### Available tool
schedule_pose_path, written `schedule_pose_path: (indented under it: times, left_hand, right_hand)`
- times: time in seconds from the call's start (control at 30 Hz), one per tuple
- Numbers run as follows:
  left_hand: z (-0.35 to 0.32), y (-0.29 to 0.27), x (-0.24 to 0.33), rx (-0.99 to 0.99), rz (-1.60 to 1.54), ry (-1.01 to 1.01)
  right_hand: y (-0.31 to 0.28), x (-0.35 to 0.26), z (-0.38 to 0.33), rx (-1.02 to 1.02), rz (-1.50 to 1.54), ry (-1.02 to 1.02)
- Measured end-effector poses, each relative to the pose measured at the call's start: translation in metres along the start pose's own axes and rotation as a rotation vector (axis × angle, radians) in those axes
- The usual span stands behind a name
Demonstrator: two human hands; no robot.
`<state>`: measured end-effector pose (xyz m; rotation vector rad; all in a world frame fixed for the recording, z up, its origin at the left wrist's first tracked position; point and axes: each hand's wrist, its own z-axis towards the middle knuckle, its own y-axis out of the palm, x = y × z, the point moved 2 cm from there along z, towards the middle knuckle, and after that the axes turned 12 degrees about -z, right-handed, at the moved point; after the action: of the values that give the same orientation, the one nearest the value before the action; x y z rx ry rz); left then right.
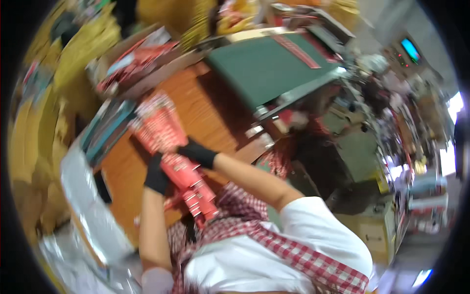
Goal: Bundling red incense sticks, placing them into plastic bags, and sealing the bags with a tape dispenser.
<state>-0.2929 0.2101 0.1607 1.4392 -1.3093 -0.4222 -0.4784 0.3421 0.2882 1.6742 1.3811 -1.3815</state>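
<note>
Head view: from here I see the black-gloved left hand (157,175) and right hand (198,153) closed around red packets (182,172), finger detail blurred. Packets slant over the wooden table (208,112), lower end by its near side. Green belt (262,68) beyond table's right; cardboard box (169,74) at its far left.

An orange-brown wooden table (210,105) bears an open cardboard box (164,76) along its far edge.
</note>
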Motion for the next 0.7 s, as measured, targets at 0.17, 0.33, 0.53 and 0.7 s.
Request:
schedule_pose_path:
  times: [0.17,0.33,0.53,0.7]
  left_hand:
    - [-0.110,0.156,-0.015,0.503,1.671,0.643]
    - [-0.241,0.038,-0.020,0.876,0.538,0.805]
    - [-0.243,0.051,-0.027,0.564,0.034,0.405]
    - [-0.134,0.043,0.048,-0.210,-0.127,0.153]
  right_hand:
    - [-0.029,0.048,-0.014,0.406,-0.248,-0.018]
    - [-0.030,-0.018,-0.037,0.489,-0.670,-0.139]
    - [-0.045,-0.016,-0.018,0.585,-0.644,-0.066]
    - [-0.013,-0.044,-0.017,0.479,-0.646,-0.054]
